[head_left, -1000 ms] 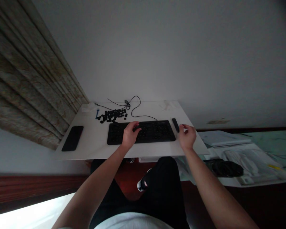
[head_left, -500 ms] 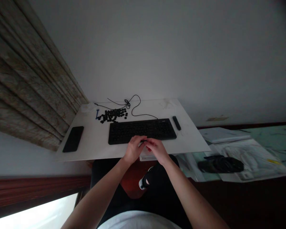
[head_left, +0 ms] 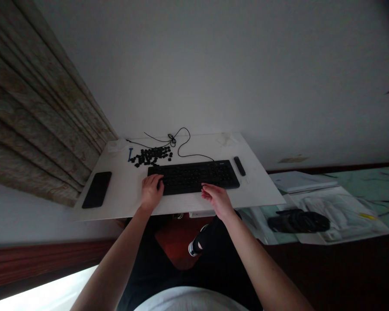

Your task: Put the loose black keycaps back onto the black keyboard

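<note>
Black keyboard [head_left: 193, 177] is seen in the head view lying flat on a white tabletop [head_left: 123, 185], set near the front edge, where it is within easy reach of both hands. Its left end is covered by the left hand [head_left: 152, 193], curled down over the keys; whether anything is pinched cannot be told. The right hand [head_left: 216, 199] is held open, fingers loosely extended, just at the keyboard's near edge; whether contact is made cannot be told. Loose black keycaps [head_left: 152, 156] are heaped behind the keyboard, clear of the hands, beside a small blue object [head_left: 130, 154] and a looped cable [head_left: 183, 142]. A phone [head_left: 97, 190] is laid off to the left.
</note>
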`<move>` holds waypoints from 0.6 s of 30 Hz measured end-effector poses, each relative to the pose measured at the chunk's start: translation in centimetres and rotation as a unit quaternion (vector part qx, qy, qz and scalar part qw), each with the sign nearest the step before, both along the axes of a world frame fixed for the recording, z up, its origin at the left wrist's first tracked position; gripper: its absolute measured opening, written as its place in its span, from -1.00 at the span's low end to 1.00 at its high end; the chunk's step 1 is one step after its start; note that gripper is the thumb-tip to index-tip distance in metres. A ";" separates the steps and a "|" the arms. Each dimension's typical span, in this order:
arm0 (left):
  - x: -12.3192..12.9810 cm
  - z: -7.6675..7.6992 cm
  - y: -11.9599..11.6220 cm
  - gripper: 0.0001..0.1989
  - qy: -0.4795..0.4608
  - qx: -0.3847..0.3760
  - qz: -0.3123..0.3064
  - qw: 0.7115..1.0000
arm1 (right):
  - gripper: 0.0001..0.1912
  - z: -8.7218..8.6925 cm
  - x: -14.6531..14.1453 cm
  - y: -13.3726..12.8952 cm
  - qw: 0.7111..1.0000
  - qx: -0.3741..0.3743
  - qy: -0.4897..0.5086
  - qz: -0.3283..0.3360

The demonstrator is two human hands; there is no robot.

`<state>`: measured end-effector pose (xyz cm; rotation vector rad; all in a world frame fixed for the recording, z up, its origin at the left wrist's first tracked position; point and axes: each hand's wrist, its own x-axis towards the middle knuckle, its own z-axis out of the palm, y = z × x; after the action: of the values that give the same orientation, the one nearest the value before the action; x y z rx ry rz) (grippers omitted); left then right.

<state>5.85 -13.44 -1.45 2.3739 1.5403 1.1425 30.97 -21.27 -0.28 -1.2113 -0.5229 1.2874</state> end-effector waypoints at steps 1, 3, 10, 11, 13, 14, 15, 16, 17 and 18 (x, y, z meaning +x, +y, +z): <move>-0.6 -0.3 0.2 -0.76 0.004 -0.001 0.013 1.000 | -0.67 -0.1 0.1 0.2 1.000 -0.001 -0.003 -0.005; -1.2 -0.6 0.2 -0.77 0.009 0.000 0.021 1.000 | -0.68 -0.2 0.2 0.5 1.000 0.000 -0.008 -0.014; 2.2 0.1 -1.9 -0.79 -0.033 -0.004 -0.040 0.999 | -0.67 0.3 -0.6 1.3 0.999 0.023 0.026 -0.011; 3.2 0.3 -2.4 -0.79 -0.052 -0.020 -0.064 0.996 | -0.67 0.4 -0.8 1.4 0.999 0.029 0.034 -0.003; 5.4 0.5 -3.3 -0.79 -0.104 -0.053 -0.107 0.987 | -0.66 0.6 -1.1 1.5 0.998 0.035 0.043 0.017; 6.4 0.7 -3.7 -0.79 -0.130 -0.068 -0.129 0.981 | -0.65 0.7 -1.2 1.5 0.998 0.035 0.042 0.029; 7.4 0.8 -4.0 -0.78 -0.150 -0.080 -0.147 0.974 | -0.64 0.7 -1.4 1.5 0.998 0.033 0.037 0.042; 8.2 1.0 -4.2 -0.78 -0.167 -0.091 -0.161 0.969 | -0.63 0.8 -1.5 1.5 0.998 0.030 0.027 0.053; 8.9 1.2 -4.4 -0.76 -0.181 -0.101 -0.173 0.963 | -0.62 0.8 -1.6 1.5 0.998 0.029 0.014 0.060; 9.4 1.4 -4.4 -0.73 -0.192 -0.111 -0.181 0.958 | -0.63 0.9 -1.6 1.4 0.998 0.030 0.000 0.061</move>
<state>15.22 -17.89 -0.08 2.0199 0.9995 1.1811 29.37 -19.82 0.61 -1.1434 -0.6391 1.3641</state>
